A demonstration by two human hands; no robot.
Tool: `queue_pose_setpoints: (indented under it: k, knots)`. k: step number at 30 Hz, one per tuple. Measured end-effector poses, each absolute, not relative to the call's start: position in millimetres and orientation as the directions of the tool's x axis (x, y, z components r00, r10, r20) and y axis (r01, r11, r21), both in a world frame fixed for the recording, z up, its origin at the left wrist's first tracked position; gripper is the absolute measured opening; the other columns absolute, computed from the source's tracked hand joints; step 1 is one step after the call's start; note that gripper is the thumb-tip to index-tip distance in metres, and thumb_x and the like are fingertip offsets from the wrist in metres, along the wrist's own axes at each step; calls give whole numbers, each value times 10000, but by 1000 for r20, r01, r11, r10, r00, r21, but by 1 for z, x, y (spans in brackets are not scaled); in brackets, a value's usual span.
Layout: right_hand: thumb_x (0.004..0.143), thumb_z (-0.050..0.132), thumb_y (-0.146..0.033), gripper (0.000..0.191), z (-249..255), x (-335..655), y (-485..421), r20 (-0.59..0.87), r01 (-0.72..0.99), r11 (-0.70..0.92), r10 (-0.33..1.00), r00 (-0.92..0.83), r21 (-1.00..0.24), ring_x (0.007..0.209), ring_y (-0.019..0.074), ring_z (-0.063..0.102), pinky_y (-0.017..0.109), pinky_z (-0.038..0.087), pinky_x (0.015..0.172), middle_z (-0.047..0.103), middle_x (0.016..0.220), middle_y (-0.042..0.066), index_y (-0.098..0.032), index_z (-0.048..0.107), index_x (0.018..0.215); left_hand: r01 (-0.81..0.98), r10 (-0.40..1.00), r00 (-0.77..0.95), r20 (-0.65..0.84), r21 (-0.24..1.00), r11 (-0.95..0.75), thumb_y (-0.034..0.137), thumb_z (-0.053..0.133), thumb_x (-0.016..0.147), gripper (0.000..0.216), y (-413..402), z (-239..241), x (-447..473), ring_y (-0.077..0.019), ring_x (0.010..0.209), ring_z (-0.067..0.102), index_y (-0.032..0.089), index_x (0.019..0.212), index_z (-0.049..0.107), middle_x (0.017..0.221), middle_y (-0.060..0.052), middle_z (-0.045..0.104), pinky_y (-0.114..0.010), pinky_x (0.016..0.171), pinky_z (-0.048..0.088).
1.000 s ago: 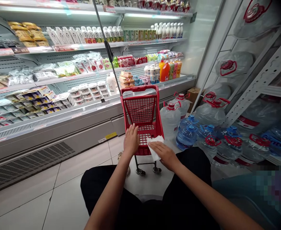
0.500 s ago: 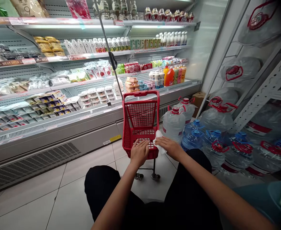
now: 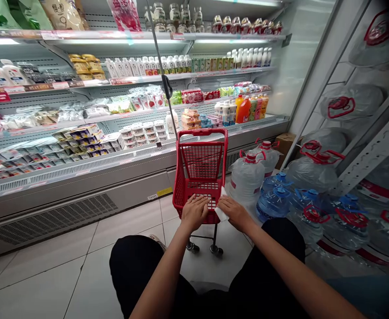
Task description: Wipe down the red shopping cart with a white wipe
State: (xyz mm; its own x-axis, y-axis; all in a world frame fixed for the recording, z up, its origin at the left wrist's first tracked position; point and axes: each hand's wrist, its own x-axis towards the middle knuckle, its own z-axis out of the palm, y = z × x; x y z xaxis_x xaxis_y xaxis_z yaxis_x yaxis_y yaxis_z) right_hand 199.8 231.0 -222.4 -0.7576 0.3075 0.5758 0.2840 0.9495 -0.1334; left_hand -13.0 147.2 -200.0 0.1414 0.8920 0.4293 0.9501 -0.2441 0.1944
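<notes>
A small red plastic shopping cart [image 3: 201, 164] on wheels stands on the tiled floor in front of me. My left hand [image 3: 194, 212] rests on its near edge, fingers curled over the red rim. My right hand [image 3: 234, 212] presses a white cloth [image 3: 221, 212] against the cart's near right corner. My knees in black trousers fill the bottom of the view.
A long chilled display case [image 3: 81, 168] with shelves of packaged dairy and bottles runs along the left and back. Large water jugs [image 3: 247, 177] with red handles crowd the floor to the right, below a white metal rack [image 3: 373, 150]. A metal pole [image 3: 163, 71] rises behind the cart.
My left hand slid from the cart's inner mesh down onto its near edge. My right hand and the cloth moved left along the rim. The view tilted up a little.
</notes>
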Motion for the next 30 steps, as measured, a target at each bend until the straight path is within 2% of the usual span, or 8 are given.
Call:
queue_pose_setpoints:
  k: [7,12,14,19,22,27,30]
  knots:
    - [905,493,-17,441,-222,207,219,599,252,956,291,-746,-151,1272,263,625,524,487,1161,731,1229,109,-194,669,1268,943,868,156,471,192,-273,236,440,1054,372,140,-200,-13,-196,1321,633,240,1304,716,1322,-18,733,-467,1248,357]
    - [955,463,-22,520,-213,221,239,541,74,993,113,-833,-93,1376,195,565,451,479,1178,681,1396,77,-228,603,1410,926,852,221,474,173,-336,247,420,1069,377,129,-199,-25,-191,1262,676,243,1285,729,1274,-16,757,-453,1205,432]
    - [969,446,-19,535,-204,224,263,513,42,996,79,-854,-84,1387,173,559,440,461,1189,666,1428,61,-247,591,1431,918,842,240,483,169,-359,239,424,1066,374,125,-200,-29,-186,1242,687,255,1275,734,1262,-5,762,-438,1187,456]
    - [904,401,39,590,-180,218,328,528,218,968,251,-811,-124,1349,180,600,448,414,1216,693,1390,70,-231,651,1366,899,832,263,488,190,-396,222,434,1059,377,115,-200,-37,-175,1231,693,281,1288,728,1255,25,764,-418,1191,455]
    - [844,342,75,640,-178,208,336,551,283,949,313,-774,-140,1357,190,590,441,379,1239,694,1382,88,-202,679,1313,893,842,270,468,206,-400,215,430,1052,388,110,-197,-46,-163,1240,687,298,1280,733,1252,36,765,-411,1214,428]
    - [829,389,66,646,-197,188,285,571,282,947,317,-757,-152,1398,208,545,487,396,1236,686,1384,82,-208,649,1352,918,883,213,417,224,-327,219,407,1040,414,108,-189,-78,-161,1287,656,306,1298,719,1285,47,749,-433,1273,329]
    - [848,412,57,716,-208,173,240,566,213,965,263,-781,-154,1437,198,504,496,417,1226,638,1461,66,-240,542,1487,953,910,67,409,243,-179,282,333,1082,446,113,-184,-89,-187,1372,590,290,1408,637,1395,17,690,-502,1310,218]
